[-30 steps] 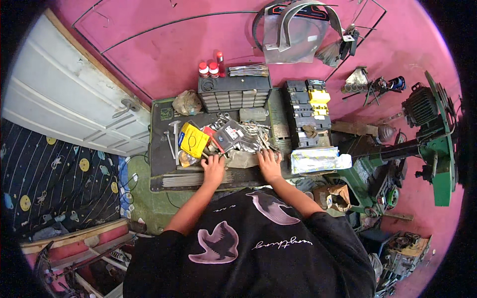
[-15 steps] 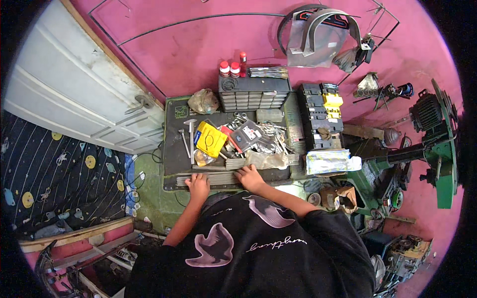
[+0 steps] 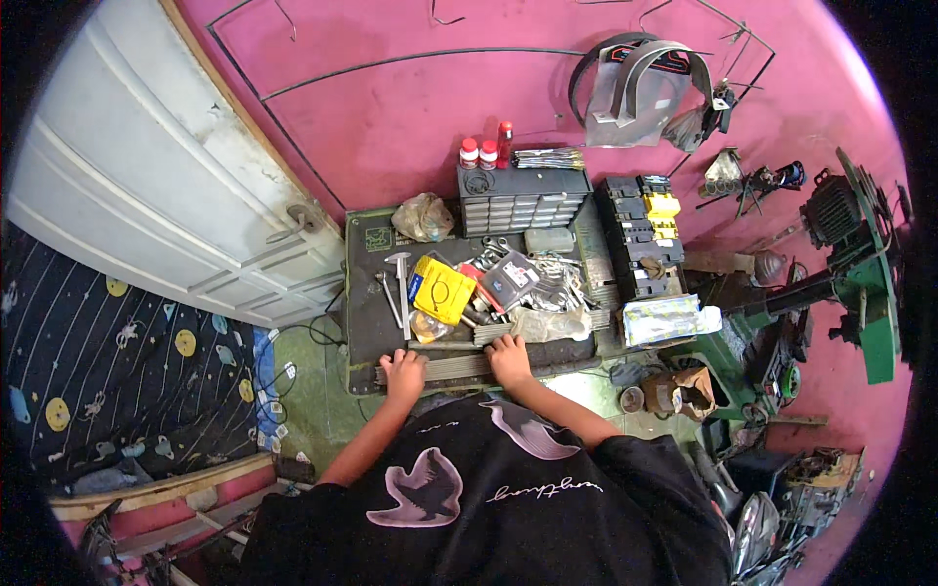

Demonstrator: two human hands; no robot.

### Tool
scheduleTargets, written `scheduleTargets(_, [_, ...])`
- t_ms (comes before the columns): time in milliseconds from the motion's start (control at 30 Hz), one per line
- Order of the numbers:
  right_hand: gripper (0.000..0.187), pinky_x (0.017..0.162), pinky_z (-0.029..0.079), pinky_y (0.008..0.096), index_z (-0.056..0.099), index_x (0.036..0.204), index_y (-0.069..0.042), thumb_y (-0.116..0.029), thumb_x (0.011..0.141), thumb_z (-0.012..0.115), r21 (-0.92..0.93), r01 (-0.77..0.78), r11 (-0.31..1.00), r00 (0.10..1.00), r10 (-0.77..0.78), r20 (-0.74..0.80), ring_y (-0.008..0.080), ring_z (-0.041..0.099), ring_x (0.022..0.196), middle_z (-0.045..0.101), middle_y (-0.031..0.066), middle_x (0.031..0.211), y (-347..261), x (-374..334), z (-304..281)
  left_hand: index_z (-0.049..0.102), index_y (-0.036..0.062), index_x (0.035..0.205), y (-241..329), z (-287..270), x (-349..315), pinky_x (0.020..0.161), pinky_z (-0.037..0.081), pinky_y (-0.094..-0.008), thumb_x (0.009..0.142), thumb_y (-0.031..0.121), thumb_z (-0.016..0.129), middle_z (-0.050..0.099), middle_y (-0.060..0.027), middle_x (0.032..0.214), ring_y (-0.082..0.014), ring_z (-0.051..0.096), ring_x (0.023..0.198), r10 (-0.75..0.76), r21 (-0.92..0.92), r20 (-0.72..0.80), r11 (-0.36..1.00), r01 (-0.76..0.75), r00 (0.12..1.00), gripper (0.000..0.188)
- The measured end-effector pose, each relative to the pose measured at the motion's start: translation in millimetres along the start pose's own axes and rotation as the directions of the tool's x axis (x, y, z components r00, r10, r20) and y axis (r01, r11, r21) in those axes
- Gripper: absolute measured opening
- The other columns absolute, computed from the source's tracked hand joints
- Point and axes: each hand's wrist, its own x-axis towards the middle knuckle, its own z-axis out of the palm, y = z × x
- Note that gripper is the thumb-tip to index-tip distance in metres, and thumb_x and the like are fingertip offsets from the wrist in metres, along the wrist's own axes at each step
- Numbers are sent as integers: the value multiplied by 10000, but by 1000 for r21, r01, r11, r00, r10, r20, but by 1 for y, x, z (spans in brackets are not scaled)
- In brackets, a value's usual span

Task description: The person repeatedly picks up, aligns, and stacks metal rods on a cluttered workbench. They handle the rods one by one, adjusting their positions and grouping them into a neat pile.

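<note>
Dark flat-topped worktable (image 3: pixel 369 311) spread beneath your left hand (image 3: pixel 403 373) and right hand (image 3: pixel 509 360) | dark cabinet (image 3: pixel 525 215) of small grey drawers stood well beyond the right | thin, straight grey metal rods (image 3: pixel 457 368) lay between both; your curled fingers touched opposite ends, but grip could not be told | flat yellow packet (image 3: pixel 442 292) lay beyond them

Around the matt tabletop (image 3: pixel 365 293) I see dull metal rods (image 3: pixel 455 369) at seven o'clock, a glossy yellow packet (image 3: pixel 440 292) at nine, a crinkled plastic bag (image 3: pixel 422 218) at eleven and a smooth plastic drawer cabinet (image 3: pixel 525 207) at one.
</note>
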Motion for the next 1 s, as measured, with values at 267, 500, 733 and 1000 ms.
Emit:
scheduleTargets(267, [159, 888, 393, 445, 671, 910, -122, -193, 865, 535, -83, 65, 994, 998, -66, -10, 223, 556, 989, 636, 26, 952, -4, -9, -3, 739, 155, 883, -5, -10, 3, 865, 322, -503, 793, 189, 654, 636, -2, 847, -214, 542, 955, 168, 0, 21, 986, -168, 986, 129])
scheduleTargets(500, [178, 919, 385, 466, 675, 948, -130, -198, 880, 525, -30, 61, 998, 996, -59, 63, 212, 562, 1022, 644, 22, 987, -1, 1, -10, 731, 137, 843, -8, -9, 3, 858, 325, -502, 793, 171, 642, 626, -6, 828, -212, 547, 938, 217, -21, -55, 976, -218, 975, 109])
scheduleTargets(733, [174, 951, 379, 504, 653, 957, -109, -220, 872, 551, -73, 137, 988, 991, -137, 8, 231, 553, 1001, 636, 30, 967, -7, -3, -10, 651, 91, 864, -5, -11, 0, 855, 332, -511, 770, 216, 690, 621, -47, 874, -249, 541, 964, 224, -4, 14, 975, -224, 975, 161])
scheduleTargets(1000, [234, 918, 381, 466, 677, 1057, -137, -223, 906, 520, -57, 133, 989, 982, -124, 146, 231, 551, 1032, 640, 33, 990, -15, -2, -16, 672, 109, 917, -4, -10, -4, 841, 326, -490, 702, 206, 739, 592, -60, 900, -260, 528, 972, 187, -23, 40, 982, -186, 982, 245])
